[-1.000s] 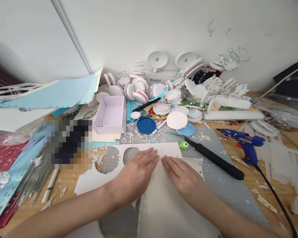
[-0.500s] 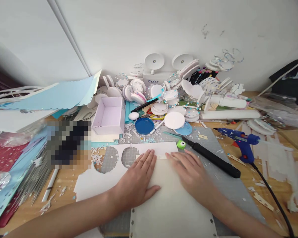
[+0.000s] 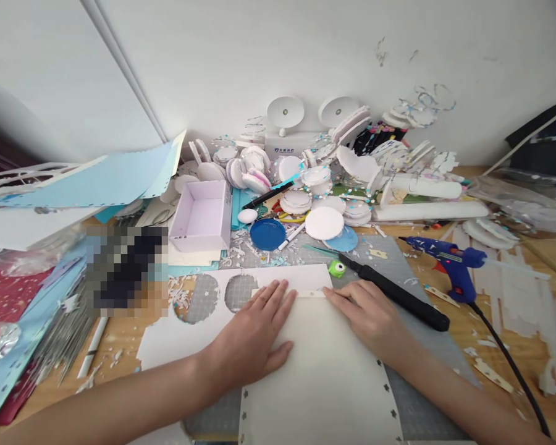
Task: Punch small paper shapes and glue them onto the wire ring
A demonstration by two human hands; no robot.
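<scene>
A long cream sheet of paper [image 3: 322,358], with small shapes punched along both sides, lies before me. Across its far end runs a narrow strip or folded edge [image 3: 311,294]. My left hand [image 3: 259,334] rests flat on the sheet's left side, fingers stretched towards that edge and thumb apart. At the far right corner my right hand [image 3: 368,315] has its fingers bent and pressed together on the edge. Beneath and to the left lies white paper [image 3: 180,343] with round holes cut out. A small green craft punch [image 3: 337,268] sits just beyond the right hand.
A black-handled tool [image 3: 398,296] and a blue glue gun [image 3: 463,262] lie to the right on a grey cutting mat [image 3: 435,377]. Behind stand a lilac box [image 3: 201,216], a blue lid [image 3: 267,234] and several white discs [image 3: 324,222]. Paper scraps litter the table.
My right hand has shifted slightly right along the far edge, and its fingers have drawn together. My left hand stays flat on the sheet, nearly in place.
</scene>
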